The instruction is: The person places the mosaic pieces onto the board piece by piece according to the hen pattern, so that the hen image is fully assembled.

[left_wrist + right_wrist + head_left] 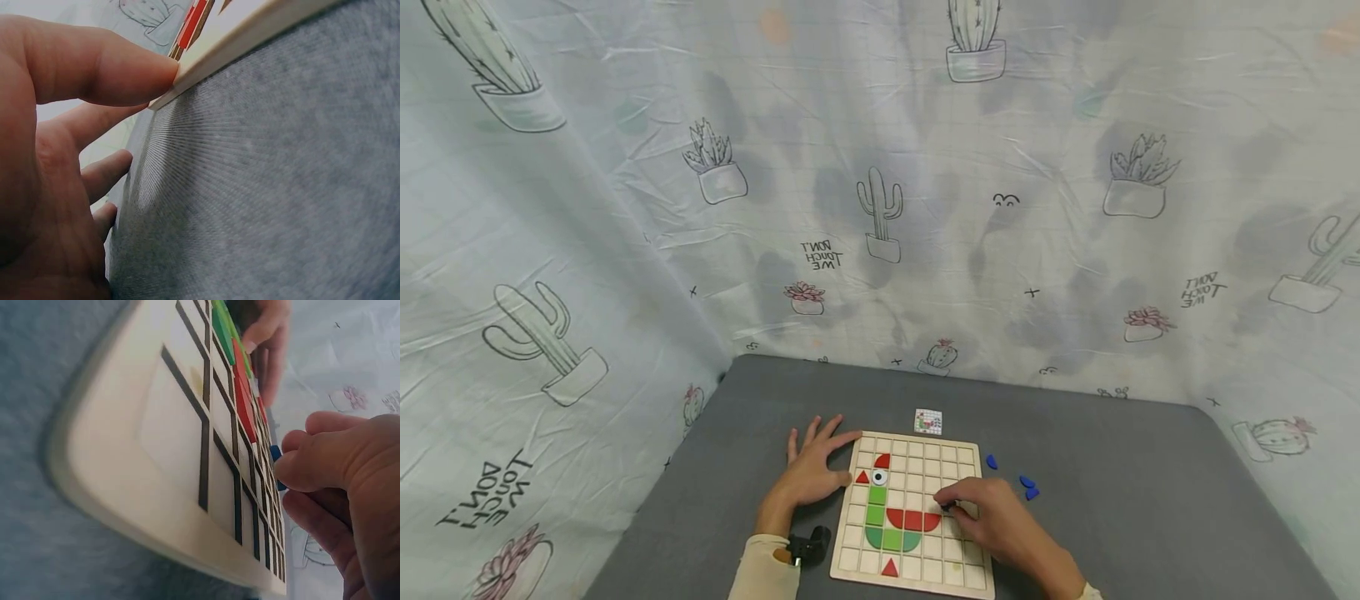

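A wooden grid board [932, 572] lies on the grey table. Coloured pieces form a bird-like figure in its left half: a white eye piece [879, 477], green squares [876, 505], dark green curved pieces [873, 537], a red row [913, 521] and red triangles [890, 567]. With fingers spread, my left hand [811, 473] touches the board's left edge with thumb and index finger. Over the board, just right of the red row, my right hand [996, 515] pinches a small blue piece [275, 452] between thumb and fingers. Its shape is mostly hidden by the fingertips.
Beyond the board's far edge lies a small pattern card [928, 422]. Loose blue pieces, one by the right edge [992, 462] and two farther right [1027, 482], rest on the table. Cactus-print fabric [880, 333] hangs behind the table and at its sides.
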`<state>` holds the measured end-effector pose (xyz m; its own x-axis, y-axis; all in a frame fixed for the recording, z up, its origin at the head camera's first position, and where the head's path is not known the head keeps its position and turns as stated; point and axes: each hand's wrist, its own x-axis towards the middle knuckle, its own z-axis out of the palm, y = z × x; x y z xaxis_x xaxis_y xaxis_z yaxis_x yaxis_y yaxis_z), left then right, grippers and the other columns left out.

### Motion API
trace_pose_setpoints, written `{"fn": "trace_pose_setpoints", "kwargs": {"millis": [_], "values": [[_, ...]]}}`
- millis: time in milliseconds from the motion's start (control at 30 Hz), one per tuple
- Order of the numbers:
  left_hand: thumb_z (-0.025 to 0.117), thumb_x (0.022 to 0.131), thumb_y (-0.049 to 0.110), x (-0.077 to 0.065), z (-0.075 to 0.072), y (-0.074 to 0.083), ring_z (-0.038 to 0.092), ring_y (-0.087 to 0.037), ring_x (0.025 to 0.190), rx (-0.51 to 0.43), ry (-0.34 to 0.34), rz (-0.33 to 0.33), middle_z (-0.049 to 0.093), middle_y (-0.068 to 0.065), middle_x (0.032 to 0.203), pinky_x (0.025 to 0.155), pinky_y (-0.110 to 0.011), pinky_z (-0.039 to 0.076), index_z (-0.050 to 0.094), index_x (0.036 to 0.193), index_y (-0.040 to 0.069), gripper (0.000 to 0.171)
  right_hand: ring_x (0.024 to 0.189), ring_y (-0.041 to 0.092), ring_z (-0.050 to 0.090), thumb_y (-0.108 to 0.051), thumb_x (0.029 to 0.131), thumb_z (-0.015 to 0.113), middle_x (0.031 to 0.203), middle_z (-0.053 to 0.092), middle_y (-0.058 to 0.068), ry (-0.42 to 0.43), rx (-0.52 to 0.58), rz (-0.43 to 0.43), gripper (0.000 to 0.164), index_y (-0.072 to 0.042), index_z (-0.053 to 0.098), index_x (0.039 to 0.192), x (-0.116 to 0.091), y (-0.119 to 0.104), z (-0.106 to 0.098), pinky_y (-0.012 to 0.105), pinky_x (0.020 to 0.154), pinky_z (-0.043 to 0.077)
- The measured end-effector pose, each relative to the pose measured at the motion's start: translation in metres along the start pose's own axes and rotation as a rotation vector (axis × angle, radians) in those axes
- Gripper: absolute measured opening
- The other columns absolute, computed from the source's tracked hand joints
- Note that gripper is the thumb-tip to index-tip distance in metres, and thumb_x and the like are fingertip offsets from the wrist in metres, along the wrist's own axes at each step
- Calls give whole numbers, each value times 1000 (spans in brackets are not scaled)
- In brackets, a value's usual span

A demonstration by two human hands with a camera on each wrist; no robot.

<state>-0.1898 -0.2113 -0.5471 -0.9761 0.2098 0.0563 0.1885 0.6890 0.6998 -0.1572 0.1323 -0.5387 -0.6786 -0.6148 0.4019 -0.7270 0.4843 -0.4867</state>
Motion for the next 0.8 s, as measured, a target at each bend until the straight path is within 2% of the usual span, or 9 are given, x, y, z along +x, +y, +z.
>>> {"fn": "trace_pose_setpoints", "kwargs": {"millis": [200, 333, 467, 567, 800], "values": [[79, 84, 9, -1, 0, 2, 12, -53, 168, -2, 0, 3, 37, -19, 176, 127, -78, -10, 67, 152, 18, 70, 98, 5, 79, 4, 88, 83, 104, 84, -9, -59, -52, -91, 29, -16, 86, 109, 13, 4, 5, 27, 82, 65], [79, 84, 9, -1, 0, 2, 12, -53, 168, -3, 3, 1, 37, -20, 176, 127, -78, -10, 68, 152, 18, 69, 100, 5, 79, 5, 89, 83, 105, 84, -9, -82, -46, -109, 31, -16, 86, 112, 19, 5, 9, 26, 83, 65], [80, 84, 9, 0, 0, 2, 12, -53, 168, -4, 5, -3, 37, -19, 176, 127, -78, -10, 68, 152, 18, 69, 100, 7, 79, 9, 88, 82, 106, 84, -9, -69, -52, -130, 36, -15, 85, 114, 21, 4, 12, 26, 84, 65], [80, 84, 9, 0, 0, 2, 12, -53, 168, -4, 6, -4, 37, -19, 176, 128, -78, -10, 68, 152, 19, 69, 100, 7, 79, 11, 87, 81, 105, 84, -8, -71, -44, -121, 37, -15, 85, 113, 22, 3, 13, 27, 85, 66], [81, 84, 9, 1, 1, 2, 13, -53, 168, -2, 12, -4, 38, -19, 176, 128, -78, -9, 68, 151, 19, 69, 104, 3, 77, 9, 92, 77, 108, 84, -8, -123, 1, -25, 35, -15, 85, 116, 19, 0, 15, 28, 87, 66]]}}
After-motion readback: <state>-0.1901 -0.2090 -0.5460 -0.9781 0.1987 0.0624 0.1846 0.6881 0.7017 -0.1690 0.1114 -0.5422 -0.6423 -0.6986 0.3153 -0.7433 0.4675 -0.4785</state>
